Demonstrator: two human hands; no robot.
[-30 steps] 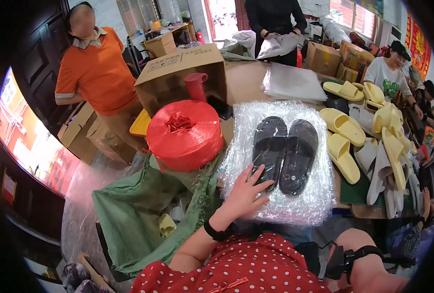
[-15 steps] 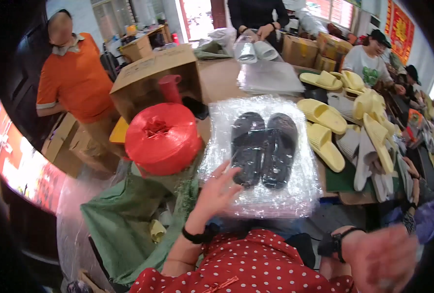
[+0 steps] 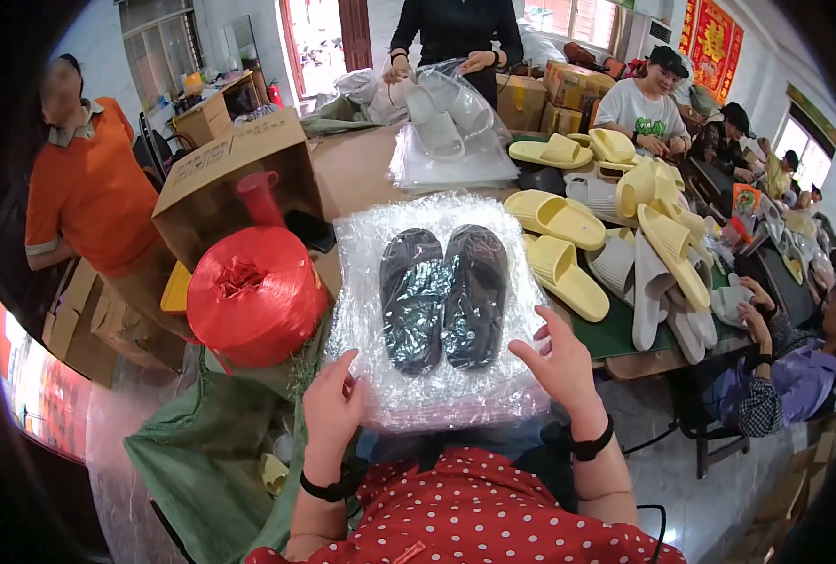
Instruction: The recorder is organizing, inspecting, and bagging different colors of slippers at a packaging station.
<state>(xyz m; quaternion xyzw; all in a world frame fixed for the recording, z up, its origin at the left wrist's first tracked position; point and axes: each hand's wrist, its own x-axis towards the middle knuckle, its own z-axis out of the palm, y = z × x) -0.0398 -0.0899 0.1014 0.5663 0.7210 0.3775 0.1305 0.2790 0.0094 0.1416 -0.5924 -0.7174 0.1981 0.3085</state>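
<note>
"How many black slides (image 3: 413, 315) lie there?"
"Two, under clear film, on one pile of clear plastic bags (image 3: 362, 291). Left of it are one red twine roll (image 3: 258, 310) and, beyond that, one red mug (image 3: 261, 200)."
"What has changed?"
"The right hand (image 3: 568, 371), well off to the side half a second ago, is now spread at the pile's right edge. The left hand (image 3: 331, 414) has gone from the slides' near ends to the left edge, loosely curled; whether it grips, I can't tell."
"Which way do they point?"
"Side by side, long axes running near to far, toes apparently away."
</note>
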